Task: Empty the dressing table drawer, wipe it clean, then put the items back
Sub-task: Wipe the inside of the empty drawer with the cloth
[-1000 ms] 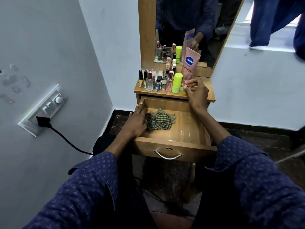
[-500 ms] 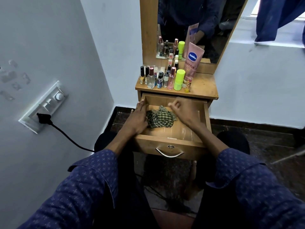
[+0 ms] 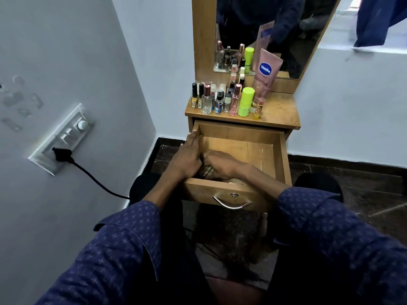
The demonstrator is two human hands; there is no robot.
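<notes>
The wooden drawer (image 3: 253, 137) of the dressing table stands pulled out, its bottom bare apart from the front left corner. There my right hand (image 3: 220, 164) presses down on a green checked cloth (image 3: 208, 171), which is almost wholly hidden under it. My left hand (image 3: 187, 157) lies flat on the drawer's left rim, fingers pointing away from me, touching my right hand. On the tabletop (image 3: 279, 111) stand several small bottles (image 3: 208, 99), a lime green can (image 3: 245, 102) and a pink Vaseline tube (image 3: 264, 73) leaning on the mirror.
A mirror (image 3: 275, 25) rises behind the tabletop. The left wall carries a switch panel (image 3: 63, 137) with a black plug and cord (image 3: 97, 181) running down to the floor. The drawer's metal handle (image 3: 232, 204) faces me above my knees. Dark tiled floor lies on the right.
My right hand left the tabletop, dropped into the drawer and now covers the cloth, which has slid from the drawer's middle left to its front left corner. My left hand stayed on the left rim.
</notes>
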